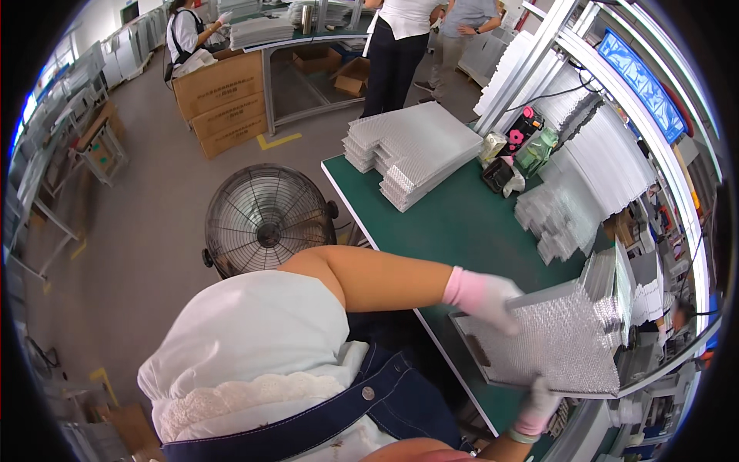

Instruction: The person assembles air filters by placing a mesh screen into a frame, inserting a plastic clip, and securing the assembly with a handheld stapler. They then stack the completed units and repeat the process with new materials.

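A silver mesh filter panel [558, 335] with a thin metal frame lies tilted over the right part of the green worktable [473, 231]. My left hand [491, 300], in a white glove with a pink cuff, reaches across to the panel's far left corner, its fingers closed over the edge. At the near edge, my right hand [539, 404], gloved the same way, grips the frame from below; its fingertips are partly hidden. A dark slot shows along the frame's left side. Just beyond the panel stands a stack of similar thin panels [608, 285].
A pile of notched mesh sheets [416, 146] sits at the table's far end. Beside it are a green bottle [536, 152] and small containers. Bundled silver pieces [558, 219] lie at the right. A floor fan [268, 223] stands left of the table. Other people are farther back.
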Demonstrator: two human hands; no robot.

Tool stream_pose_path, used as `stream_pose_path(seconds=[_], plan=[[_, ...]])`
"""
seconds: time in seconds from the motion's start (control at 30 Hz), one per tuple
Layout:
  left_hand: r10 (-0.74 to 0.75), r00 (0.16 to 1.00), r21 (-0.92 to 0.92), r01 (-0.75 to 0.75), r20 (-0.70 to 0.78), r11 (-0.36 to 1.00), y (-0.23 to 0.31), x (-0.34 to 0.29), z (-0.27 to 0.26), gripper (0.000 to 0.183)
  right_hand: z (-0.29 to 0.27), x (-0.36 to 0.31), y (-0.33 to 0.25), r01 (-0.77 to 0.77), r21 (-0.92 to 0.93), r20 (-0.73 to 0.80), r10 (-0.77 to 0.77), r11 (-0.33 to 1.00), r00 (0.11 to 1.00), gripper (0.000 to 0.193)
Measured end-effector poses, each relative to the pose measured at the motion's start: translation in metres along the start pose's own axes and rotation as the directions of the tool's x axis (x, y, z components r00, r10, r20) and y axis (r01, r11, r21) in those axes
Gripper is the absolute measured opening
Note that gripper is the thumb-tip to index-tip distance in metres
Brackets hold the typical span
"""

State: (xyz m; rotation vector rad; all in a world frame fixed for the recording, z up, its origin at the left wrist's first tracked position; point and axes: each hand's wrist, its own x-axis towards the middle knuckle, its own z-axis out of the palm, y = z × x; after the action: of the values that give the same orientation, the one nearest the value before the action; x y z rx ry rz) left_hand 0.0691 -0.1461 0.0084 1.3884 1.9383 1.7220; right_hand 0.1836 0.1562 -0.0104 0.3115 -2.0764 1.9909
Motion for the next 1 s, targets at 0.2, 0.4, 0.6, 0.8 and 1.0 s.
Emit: stream_pose_path(seconds=[0.2, 0.4, 0.6, 0.8, 1.0], plan=[[-0.267, 0.943, 0.254, 0.213, 0.200, 0.943, -0.078, -0.034, 0.019, 0.031, -0.003, -0.033, 0.082, -0.313, -0.378, 0.082, 0.368, 0.871, 0.926, 0.058], [-0.308, 0.930, 0.458, 0.188, 0.202, 0.869, -0.093, -0.035, 0.022, 0.029, -0.011, -0.033, 0.084, -0.323, -0.492, 0.124, 0.432, 0.808, 0.893, 0.053], [-0.302, 0.947, 0.514, 0.205, 0.113, 0.833, -0.099, -0.030, 0.023, 0.027, -0.009, -0.031, 0.093, -0.249, -0.429, 0.061, 0.303, 0.868, 0.951, 0.049], [-0.175, 0.983, 0.591, 0.110, 0.054, 0.799, -0.114, -0.028, 0.025, 0.034, -0.010, -0.030, 0.096, -0.159, -0.527, 0.085, 0.238, 0.835, 0.967, 0.056], [-0.121, 0.993, 0.587, 0.090, 0.014, 0.805, -0.147, -0.037, 0.013, 0.040, 0.003, -0.013, 0.090, -0.346, -0.406, 0.089, 0.414, 0.846, 0.906, 0.047]])
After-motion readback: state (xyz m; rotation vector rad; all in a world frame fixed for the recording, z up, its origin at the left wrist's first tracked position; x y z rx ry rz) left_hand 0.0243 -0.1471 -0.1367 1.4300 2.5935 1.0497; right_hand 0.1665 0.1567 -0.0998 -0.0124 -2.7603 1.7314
